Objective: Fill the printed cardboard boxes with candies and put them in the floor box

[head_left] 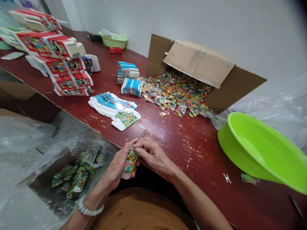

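My left hand (pixel 117 166) wraps round a small green printed box (pixel 130 161) at the near edge of the red table (pixel 182 143). My right hand (pixel 151 154) pinches the top of the same box, its fingers pressed together on the flap. Flat green and blue box blanks (pixel 115 107) lie in a fanned pile just beyond my hands. Below the table edge on the left, a plastic-lined carton (pixel 72 177) holds several finished green boxes.
A tipped cardboard carton (pixel 201 64) spills small wrapped candies (pixel 176 92) onto the table. A lime-green basin (pixel 261 150) leans at the right. Folded blue boxes (pixel 130 80) and stacked red boxes (pixel 62 60) stand at the back left, with a green bowl (pixel 112 39) behind.
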Demonstrator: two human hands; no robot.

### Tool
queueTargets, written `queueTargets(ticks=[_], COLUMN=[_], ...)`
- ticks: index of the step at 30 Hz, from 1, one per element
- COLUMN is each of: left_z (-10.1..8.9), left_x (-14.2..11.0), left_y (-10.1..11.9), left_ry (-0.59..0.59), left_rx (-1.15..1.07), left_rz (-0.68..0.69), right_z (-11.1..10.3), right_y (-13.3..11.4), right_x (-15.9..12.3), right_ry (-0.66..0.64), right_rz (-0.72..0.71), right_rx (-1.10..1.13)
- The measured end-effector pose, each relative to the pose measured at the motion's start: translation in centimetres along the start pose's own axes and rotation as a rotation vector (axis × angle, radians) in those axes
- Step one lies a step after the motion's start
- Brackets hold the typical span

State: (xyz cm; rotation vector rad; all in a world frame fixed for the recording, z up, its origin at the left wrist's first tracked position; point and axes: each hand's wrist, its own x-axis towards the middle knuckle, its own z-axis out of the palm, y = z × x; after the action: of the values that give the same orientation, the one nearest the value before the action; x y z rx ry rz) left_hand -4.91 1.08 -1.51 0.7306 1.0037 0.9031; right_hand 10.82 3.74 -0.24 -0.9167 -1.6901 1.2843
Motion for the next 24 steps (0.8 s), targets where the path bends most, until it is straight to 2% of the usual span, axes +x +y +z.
queueTargets(ticks=[2,4,6,7,8,10,11,12,14,17,19,21,24], left_z=[0.2,0.2,-0.1,-0.5,-1.0,-2.6,-3.7,-5.0,-7.7,-11.2,-12.0,-11.5,-8.8], left_x=[-0.2,-0.7,-1.3,-1.6,-2.0,-2.7,-3.0,-3.2,-3.5,-3.6,-3.6,-3.6,-3.2], left_y=[-0.2,-0.6,-1.3,-1.8,-2.4,-3.5,-3.9,-4.3,-4.6,-4.3,-3.8,-3.2,-2.0], left_ry=[0.013,0.022,0.028,0.023,0.012,-0.018,-0.030,-0.032,-0.037,-0.156,-0.250,-0.267,-0.181], left_rx=[-0.052,-0.118,-0.196,-0.225,-0.241,-0.220,-0.179,-0.116,0.089,0.502,0.658,0.631,0.368], left_rz=[-0.003,-0.017,-0.060,-0.086,-0.116,-0.176,-0.192,-0.189,-0.145,-0.155,-0.231,-0.268,-0.222], right_z=[0.1,-0.7,-2.8,-4.2,-5.9,-9.1,-10.6,-11.7,-13.0,-13.0,-12.7,-12.3,-11.2], right_y=[0.8,1.8,2.7,3.2,3.6,4.4,4.8,5.2,5.9,6.5,6.3,5.7,4.2], right_x=[-0.1,0.6,2.3,3.3,4.5,6.8,7.7,8.4,9.3,9.3,8.8,8.0,6.1], right_ry=[0.043,-0.031,-0.085,-0.053,0.048,0.286,0.332,0.332,0.309,0.291,0.309,0.342,0.382], right_rz=[-0.049,-0.019,0.031,0.052,0.046,0.074,0.157,0.225,0.292,0.297,0.297,0.284,0.232], right_rx=[-0.117,-0.148,-0.164,-0.208,-0.316,-0.715,-0.918,-1.048,-1.155,-1.162,-1.158,-1.125,-1.038])
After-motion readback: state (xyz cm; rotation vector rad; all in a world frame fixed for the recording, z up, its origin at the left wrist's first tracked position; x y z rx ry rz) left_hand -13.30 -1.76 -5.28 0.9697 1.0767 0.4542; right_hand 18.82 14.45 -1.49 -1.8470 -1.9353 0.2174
